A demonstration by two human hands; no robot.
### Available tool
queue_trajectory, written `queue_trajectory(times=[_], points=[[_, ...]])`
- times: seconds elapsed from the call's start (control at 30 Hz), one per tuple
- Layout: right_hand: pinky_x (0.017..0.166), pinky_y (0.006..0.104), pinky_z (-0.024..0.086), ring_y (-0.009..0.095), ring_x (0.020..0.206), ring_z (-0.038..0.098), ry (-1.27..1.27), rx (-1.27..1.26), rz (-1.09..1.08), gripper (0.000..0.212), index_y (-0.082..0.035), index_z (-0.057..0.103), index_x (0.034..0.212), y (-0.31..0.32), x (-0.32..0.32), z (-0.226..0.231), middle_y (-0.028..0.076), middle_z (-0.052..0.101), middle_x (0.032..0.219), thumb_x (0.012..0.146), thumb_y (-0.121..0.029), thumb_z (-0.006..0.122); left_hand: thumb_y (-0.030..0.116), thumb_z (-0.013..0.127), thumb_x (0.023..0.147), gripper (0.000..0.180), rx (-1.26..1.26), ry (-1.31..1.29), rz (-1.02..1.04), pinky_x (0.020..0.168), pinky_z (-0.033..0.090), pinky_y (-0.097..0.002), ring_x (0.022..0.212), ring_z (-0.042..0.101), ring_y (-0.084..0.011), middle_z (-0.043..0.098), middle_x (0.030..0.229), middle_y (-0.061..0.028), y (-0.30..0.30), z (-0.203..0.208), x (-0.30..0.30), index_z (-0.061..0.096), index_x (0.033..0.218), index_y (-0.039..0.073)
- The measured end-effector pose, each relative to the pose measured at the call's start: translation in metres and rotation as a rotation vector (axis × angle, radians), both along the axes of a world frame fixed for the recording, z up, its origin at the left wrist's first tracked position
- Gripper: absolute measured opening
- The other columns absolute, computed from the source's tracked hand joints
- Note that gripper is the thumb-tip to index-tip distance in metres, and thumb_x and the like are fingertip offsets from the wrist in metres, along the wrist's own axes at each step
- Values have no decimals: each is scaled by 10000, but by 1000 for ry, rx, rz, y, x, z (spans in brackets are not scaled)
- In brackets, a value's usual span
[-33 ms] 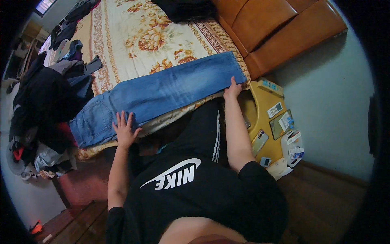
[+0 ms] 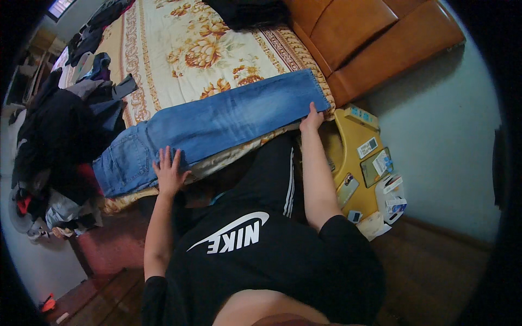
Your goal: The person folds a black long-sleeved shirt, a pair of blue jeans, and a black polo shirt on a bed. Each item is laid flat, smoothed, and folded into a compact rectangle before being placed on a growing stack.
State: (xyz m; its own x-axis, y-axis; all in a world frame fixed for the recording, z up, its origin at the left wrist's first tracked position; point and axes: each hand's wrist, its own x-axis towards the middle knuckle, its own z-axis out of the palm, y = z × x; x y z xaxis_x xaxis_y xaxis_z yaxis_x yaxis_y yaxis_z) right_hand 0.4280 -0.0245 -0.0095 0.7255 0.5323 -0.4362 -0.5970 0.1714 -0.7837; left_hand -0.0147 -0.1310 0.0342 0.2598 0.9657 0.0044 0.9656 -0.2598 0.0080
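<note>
A pair of blue jeans (image 2: pixel 223 111), folded lengthwise, lies along the near edge of the bed. The waist and pocket are toward the left, the leg hems toward the right. My left hand (image 2: pixel 171 175) rests flat on the near edge of the jeans beside the pocket, fingers spread. At the hem corner, my right hand (image 2: pixel 311 118) pinches the near edge, with the thumb on top and the other fingers mostly hidden.
A floral bedspread (image 2: pixel 204 54) covers the bed. Dark clothes (image 2: pixel 60 125) are heaped at the left, and folded black clothing (image 2: pixel 247 12) lies at the far side. A brown leather headboard (image 2: pixel 353 43) stands at the right, above a yellow bedside table (image 2: pixel 348 144) holding phones and small boxes.
My left hand has shifted very slightly to the right along the jeans. My right hand stays at the hem.
</note>
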Motion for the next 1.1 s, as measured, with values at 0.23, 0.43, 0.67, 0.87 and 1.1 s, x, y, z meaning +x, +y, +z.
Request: queue_trajectory(times=[0.23, 0.43, 0.67, 0.87, 1.1], points=[[742, 386, 450, 254, 916, 519, -45, -204, 277, 220, -18, 504, 994, 9, 31, -15, 106, 526, 1023, 779, -8, 551, 42, 527, 690, 467, 66, -125, -164, 738, 412, -394, 859, 494, -287, 494, 909, -103, 15, -23, -8, 485, 1150, 109], [559, 370, 448, 225, 779, 572, 62, -158, 508, 300, -44, 539, 1005, 11, 96, -41, 79, 565, 926, 734, -120, 643, 33, 561, 663, 431, -137, -167, -195, 683, 429, -395, 809, 512, -317, 509, 833, -121, 17, -4, -12, 523, 1088, 97], [534, 296, 425, 154, 642, 552, -482, -429, 715, 156, -27, 615, 832, 36, 128, -27, 54, 598, 766, 763, -165, 637, 66, 653, 620, 384, -118, -349, -102, 684, 438, -398, 811, 539, -322, 554, 857, -113, 20, -13, -8, 578, 996, 90], [594, 293, 429, 157, 657, 552, -693, -383, 775, 188, 15, 617, 810, 33, 120, -28, 50, 606, 733, 783, -171, 628, 73, 659, 613, 307, -187, -493, 36, 691, 440, -394, 806, 544, -315, 579, 820, -112, 18, -25, -11, 607, 916, 68], [767, 354, 442, 285, 854, 593, -1258, -826, 873, 384, 13, 629, 953, 42, 117, -25, 155, 634, 901, 815, -340, 566, 82, 625, 644, 436, 20, 37, -116, 728, 428, -364, 879, 528, -264, 555, 923, -73, 10, -13, 5, 533, 1070, 86]])
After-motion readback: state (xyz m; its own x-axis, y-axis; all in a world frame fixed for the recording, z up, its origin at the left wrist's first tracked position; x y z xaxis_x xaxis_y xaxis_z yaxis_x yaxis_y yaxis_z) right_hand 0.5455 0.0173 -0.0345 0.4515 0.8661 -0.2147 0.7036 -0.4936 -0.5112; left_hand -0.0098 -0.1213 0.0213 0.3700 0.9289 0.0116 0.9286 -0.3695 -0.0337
